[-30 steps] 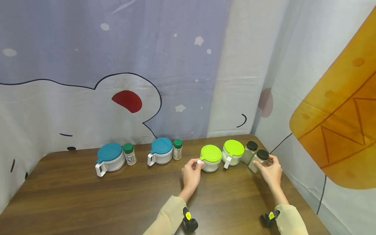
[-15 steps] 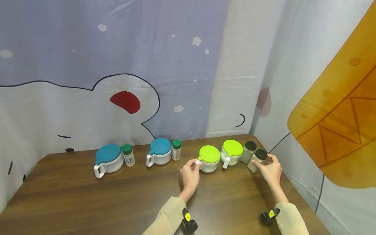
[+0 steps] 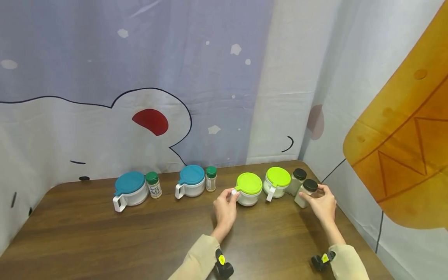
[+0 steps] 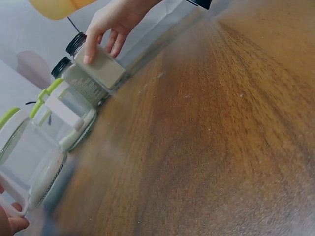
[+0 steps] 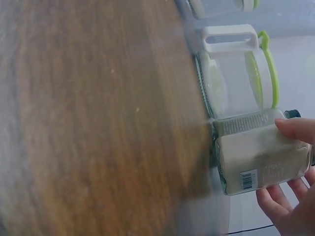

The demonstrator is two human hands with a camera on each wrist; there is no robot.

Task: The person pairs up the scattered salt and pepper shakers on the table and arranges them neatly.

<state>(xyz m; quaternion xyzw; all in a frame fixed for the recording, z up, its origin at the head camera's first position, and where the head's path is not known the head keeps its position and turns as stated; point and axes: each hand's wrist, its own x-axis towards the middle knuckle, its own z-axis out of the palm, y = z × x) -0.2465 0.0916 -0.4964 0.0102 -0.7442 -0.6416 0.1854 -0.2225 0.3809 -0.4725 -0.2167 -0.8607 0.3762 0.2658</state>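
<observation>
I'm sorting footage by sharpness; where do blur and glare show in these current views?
Head: mostly sharp, with a soft sheen on the table near the bottom edge; left wrist: pale hazy patches over the table; right wrist: table smeared, while the barcoded jar looks clearer.

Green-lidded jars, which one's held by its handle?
The left green-lidded jar in the head view: the left hand pinches its white handle, while no hand touches the other green-lidded jar.

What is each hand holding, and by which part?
Left hand: the left green-lidded jar, by its handle. Right hand: the nearer black-capped bottle, by its upper body.
</observation>
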